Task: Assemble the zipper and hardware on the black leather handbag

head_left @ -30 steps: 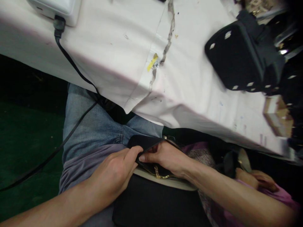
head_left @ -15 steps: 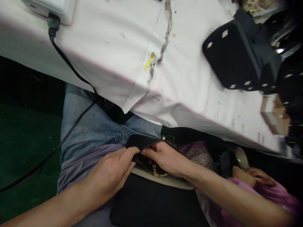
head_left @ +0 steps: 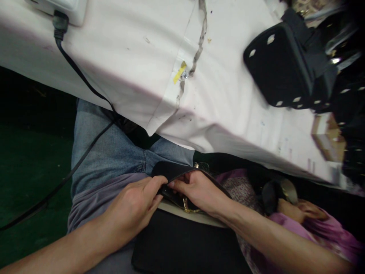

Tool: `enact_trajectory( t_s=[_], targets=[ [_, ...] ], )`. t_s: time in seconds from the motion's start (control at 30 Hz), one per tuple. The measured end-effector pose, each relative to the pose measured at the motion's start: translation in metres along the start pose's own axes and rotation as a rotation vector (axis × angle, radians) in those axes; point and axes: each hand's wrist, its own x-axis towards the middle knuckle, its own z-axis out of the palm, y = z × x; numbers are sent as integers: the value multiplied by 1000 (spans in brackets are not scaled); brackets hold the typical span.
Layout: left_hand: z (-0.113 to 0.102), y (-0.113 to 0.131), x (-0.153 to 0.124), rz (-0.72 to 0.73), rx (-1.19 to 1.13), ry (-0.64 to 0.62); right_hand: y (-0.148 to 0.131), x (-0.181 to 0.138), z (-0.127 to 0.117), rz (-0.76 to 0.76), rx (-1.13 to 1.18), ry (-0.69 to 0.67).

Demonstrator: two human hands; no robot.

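Note:
A black handbag (head_left: 186, 241) lies across my lap, its beige-lined flap folded toward me and its mouth parted. My left hand (head_left: 139, 196) pinches the bag's left edge between thumb and fingers. Inside the mouth, my right hand (head_left: 195, 190) reaches in with thumb and fingers bent close together; its fingertips are partly hidden by the bag's wall. Whether they hold the bag's lining or something small, I cannot make out. Just below the right hand hangs a gold chain (head_left: 188, 208) with a gold zip pull.
A white-covered table (head_left: 128, 76) stands ahead, with a black bag (head_left: 282, 64) on its right and a small cardboard box (head_left: 329, 137) near it. A black power cable (head_left: 94, 89) drops from a white device (head_left: 72, 9). Beside me on the right, another person's hands (head_left: 302, 211) hold a strap-like piece.
Both my hands stay at the bag's mouth in nearly the same pose. The view shifts slightly, and the neighbour's hands move a little to the left in view.

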Motion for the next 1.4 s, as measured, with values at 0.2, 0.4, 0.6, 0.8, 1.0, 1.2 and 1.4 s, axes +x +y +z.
enact_trajectory(
  t_s=[0.2, 0.4, 0.6, 0.8, 1.0, 1.2, 1.4],
  targets=[
    [2, -3, 2, -10, -15, 13, 2, 0, -1, -13, 26, 28],
    [0, -2, 1, -15, -44, 14, -7, -6, -3, 58, -2, 73],
    [1, -1, 3, -21, -56, 24, -8, -13, -8, 139, -27, 31],
    [2, -1, 6, 14, -35, 24, -11, -14, -8, 140, -33, -28],
    [2, -3, 4, 15, -32, 13, -19, -12, -4, 190, -68, -46],
    [2, -5, 0, 6, -38, -2, -19, -8, -3, 168, -121, -84],
    [2, 1, 2, 14, -21, -53, -14, -7, -2, 154, -104, -96]
  ],
)
